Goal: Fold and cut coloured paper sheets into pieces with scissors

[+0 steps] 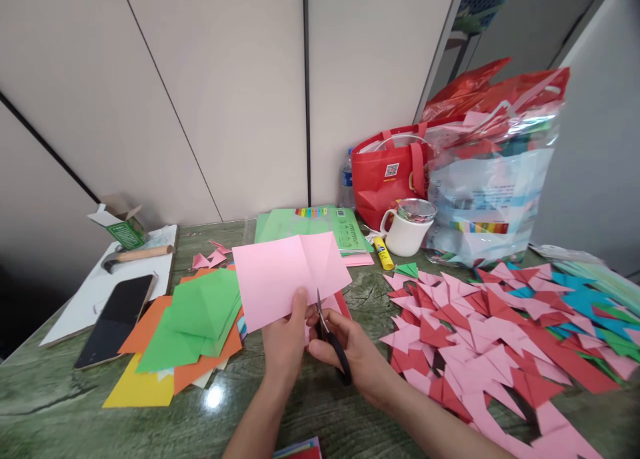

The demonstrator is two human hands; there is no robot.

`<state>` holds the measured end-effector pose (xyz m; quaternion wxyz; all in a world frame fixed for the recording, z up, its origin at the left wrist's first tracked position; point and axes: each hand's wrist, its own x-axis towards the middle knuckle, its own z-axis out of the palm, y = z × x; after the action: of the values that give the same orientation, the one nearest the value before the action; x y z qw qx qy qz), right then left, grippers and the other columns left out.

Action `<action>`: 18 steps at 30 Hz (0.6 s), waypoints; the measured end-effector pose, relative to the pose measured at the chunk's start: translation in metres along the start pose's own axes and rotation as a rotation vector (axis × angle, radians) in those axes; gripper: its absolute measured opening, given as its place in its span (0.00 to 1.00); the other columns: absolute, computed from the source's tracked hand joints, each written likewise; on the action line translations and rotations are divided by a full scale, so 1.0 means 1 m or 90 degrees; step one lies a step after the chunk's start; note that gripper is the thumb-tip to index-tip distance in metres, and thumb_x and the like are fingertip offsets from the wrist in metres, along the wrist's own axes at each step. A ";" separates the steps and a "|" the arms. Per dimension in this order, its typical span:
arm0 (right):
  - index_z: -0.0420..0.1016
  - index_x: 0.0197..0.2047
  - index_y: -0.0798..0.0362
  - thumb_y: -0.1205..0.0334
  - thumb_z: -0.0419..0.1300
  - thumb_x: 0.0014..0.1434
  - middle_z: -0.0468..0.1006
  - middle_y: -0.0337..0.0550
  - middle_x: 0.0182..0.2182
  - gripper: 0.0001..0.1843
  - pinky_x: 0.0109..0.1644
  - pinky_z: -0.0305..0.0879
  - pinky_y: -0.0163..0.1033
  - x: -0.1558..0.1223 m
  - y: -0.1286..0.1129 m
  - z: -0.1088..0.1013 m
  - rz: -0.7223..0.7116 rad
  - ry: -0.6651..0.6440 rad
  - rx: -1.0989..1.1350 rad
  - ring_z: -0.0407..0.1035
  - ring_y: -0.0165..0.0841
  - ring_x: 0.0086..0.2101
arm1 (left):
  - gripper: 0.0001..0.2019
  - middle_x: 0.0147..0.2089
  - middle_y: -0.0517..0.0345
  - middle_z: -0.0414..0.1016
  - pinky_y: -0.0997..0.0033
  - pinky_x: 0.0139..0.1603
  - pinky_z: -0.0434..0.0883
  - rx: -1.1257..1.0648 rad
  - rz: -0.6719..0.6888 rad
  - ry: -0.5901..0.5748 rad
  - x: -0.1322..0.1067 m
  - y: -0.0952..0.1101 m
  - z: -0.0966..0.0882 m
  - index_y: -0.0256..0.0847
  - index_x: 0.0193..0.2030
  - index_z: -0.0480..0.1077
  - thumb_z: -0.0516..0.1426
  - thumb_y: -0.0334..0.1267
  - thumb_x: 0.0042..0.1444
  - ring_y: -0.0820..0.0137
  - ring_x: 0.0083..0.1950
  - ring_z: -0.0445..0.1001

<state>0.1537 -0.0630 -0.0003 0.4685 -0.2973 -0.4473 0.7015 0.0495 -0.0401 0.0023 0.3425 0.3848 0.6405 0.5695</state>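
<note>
A creased sheet of pink paper [270, 272] is raised above the table, tilted toward me. My left hand [287, 336] grips it at its lower edge, thumb on the front face. In my right hand [350, 352] is a pair of black-handled scissors [340, 359], the blades pointing up at the paper's lower edge near a fold. Whether the blades have cut in is too small to tell. Behind my hands lies some more red and pink paper [343, 306], partly covered.
Green and orange sheets [205, 312] and a phone [117, 319] lie left, with a hammer [140, 256] beyond. Cut pink and red pieces [480, 352] spread across the right. A white mug [403, 236], glue stick [383, 252], red bag [390, 179] and plastic bag [490, 192] stand behind.
</note>
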 end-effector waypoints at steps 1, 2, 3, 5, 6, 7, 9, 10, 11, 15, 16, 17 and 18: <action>0.65 0.35 0.54 0.59 0.68 0.41 0.64 0.35 0.26 0.19 0.33 0.54 0.32 0.000 0.000 0.000 -0.001 -0.003 0.001 0.57 0.27 0.29 | 0.20 0.35 0.50 0.76 0.65 0.43 0.66 -0.009 -0.008 -0.005 0.000 0.000 0.000 0.36 0.34 0.72 0.56 0.52 0.44 0.64 0.37 0.73; 0.65 0.35 0.54 0.59 0.68 0.41 0.64 0.35 0.27 0.19 0.33 0.54 0.32 0.000 0.000 0.000 -0.002 -0.005 0.001 0.57 0.27 0.29 | 0.20 0.35 0.50 0.76 0.65 0.43 0.66 -0.018 -0.017 -0.009 0.000 -0.001 0.000 0.36 0.34 0.72 0.56 0.52 0.44 0.64 0.37 0.73; 0.65 0.35 0.54 0.59 0.68 0.41 0.64 0.35 0.27 0.19 0.33 0.54 0.31 0.000 0.001 -0.001 -0.002 -0.008 -0.002 0.57 0.27 0.29 | 0.20 0.35 0.50 0.75 0.65 0.43 0.66 -0.026 -0.024 -0.012 0.000 -0.001 0.000 0.36 0.34 0.72 0.56 0.52 0.44 0.64 0.37 0.73; 0.65 0.35 0.54 0.59 0.68 0.41 0.64 0.35 0.26 0.19 0.32 0.53 0.32 0.000 0.001 -0.001 0.001 -0.009 -0.011 0.56 0.27 0.29 | 0.20 0.37 0.50 0.75 0.65 0.43 0.66 -0.038 -0.028 -0.016 -0.001 -0.001 0.000 0.36 0.36 0.72 0.56 0.52 0.44 0.64 0.39 0.72; 0.65 0.35 0.54 0.59 0.67 0.41 0.64 0.35 0.26 0.20 0.32 0.53 0.32 -0.001 0.001 -0.001 0.004 -0.009 -0.016 0.56 0.27 0.28 | 0.20 0.38 0.50 0.75 0.64 0.44 0.66 -0.040 -0.026 -0.016 -0.001 0.000 0.000 0.36 0.36 0.71 0.56 0.52 0.44 0.64 0.39 0.72; 0.65 0.36 0.55 0.59 0.67 0.41 0.64 0.35 0.26 0.20 0.32 0.53 0.32 -0.001 0.001 -0.002 0.006 -0.009 -0.021 0.56 0.26 0.28 | 0.20 0.38 0.50 0.75 0.64 0.44 0.66 -0.041 -0.023 -0.015 -0.001 0.000 0.000 0.37 0.37 0.71 0.56 0.51 0.44 0.64 0.40 0.72; 0.65 0.36 0.55 0.58 0.67 0.42 0.64 0.35 0.26 0.20 0.32 0.53 0.32 -0.001 0.001 -0.002 0.008 -0.009 -0.027 0.56 0.27 0.28 | 0.20 0.38 0.50 0.75 0.64 0.44 0.66 -0.036 -0.022 -0.014 -0.001 0.000 0.000 0.37 0.37 0.71 0.56 0.51 0.44 0.64 0.40 0.72; 0.66 0.36 0.55 0.58 0.67 0.42 0.64 0.35 0.26 0.19 0.32 0.53 0.32 -0.002 0.001 -0.002 0.009 -0.009 -0.030 0.56 0.27 0.28 | 0.19 0.37 0.50 0.75 0.64 0.44 0.66 -0.032 -0.026 -0.014 -0.001 0.000 0.000 0.37 0.36 0.71 0.56 0.51 0.44 0.64 0.40 0.72; 0.66 0.36 0.55 0.58 0.67 0.42 0.64 0.35 0.26 0.20 0.32 0.52 0.32 -0.002 0.001 -0.002 0.010 -0.008 -0.032 0.56 0.27 0.28 | 0.19 0.37 0.50 0.75 0.64 0.44 0.66 -0.031 -0.029 -0.015 0.000 0.000 0.000 0.37 0.35 0.71 0.56 0.51 0.44 0.64 0.39 0.72; 0.66 0.36 0.55 0.58 0.68 0.39 0.63 0.35 0.26 0.21 0.30 0.52 0.32 -0.002 -0.001 -0.002 0.012 -0.004 -0.028 0.55 0.26 0.27 | 0.19 0.37 0.50 0.75 0.63 0.44 0.66 -0.042 -0.029 -0.020 0.000 -0.002 0.001 0.37 0.35 0.72 0.56 0.52 0.44 0.63 0.39 0.72; 0.66 0.35 0.55 0.58 0.68 0.39 0.63 0.34 0.25 0.21 0.30 0.51 0.31 -0.002 -0.001 -0.002 0.011 -0.002 -0.025 0.55 0.26 0.27 | 0.20 0.38 0.50 0.75 0.63 0.44 0.66 -0.045 -0.027 -0.018 0.000 -0.002 0.001 0.37 0.36 0.71 0.56 0.51 0.44 0.64 0.40 0.72; 0.66 0.35 0.55 0.58 0.69 0.39 0.63 0.34 0.25 0.21 0.30 0.51 0.31 -0.002 -0.002 -0.002 0.010 -0.001 -0.022 0.55 0.26 0.27 | 0.20 0.38 0.50 0.75 0.64 0.45 0.65 -0.049 -0.025 -0.017 0.000 -0.002 0.001 0.37 0.36 0.71 0.56 0.51 0.44 0.64 0.41 0.72; 0.67 0.35 0.55 0.58 0.69 0.39 0.63 0.34 0.25 0.21 0.30 0.51 0.31 -0.002 -0.002 -0.002 0.011 0.000 -0.020 0.55 0.26 0.27 | 0.20 0.39 0.50 0.75 0.64 0.46 0.65 -0.054 -0.024 -0.015 0.000 -0.002 0.001 0.37 0.37 0.71 0.57 0.51 0.44 0.64 0.41 0.72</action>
<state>0.1572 -0.0640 0.0009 0.4577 -0.3088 -0.4556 0.6982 0.0503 -0.0396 0.0003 0.3765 0.3642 0.6189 0.5852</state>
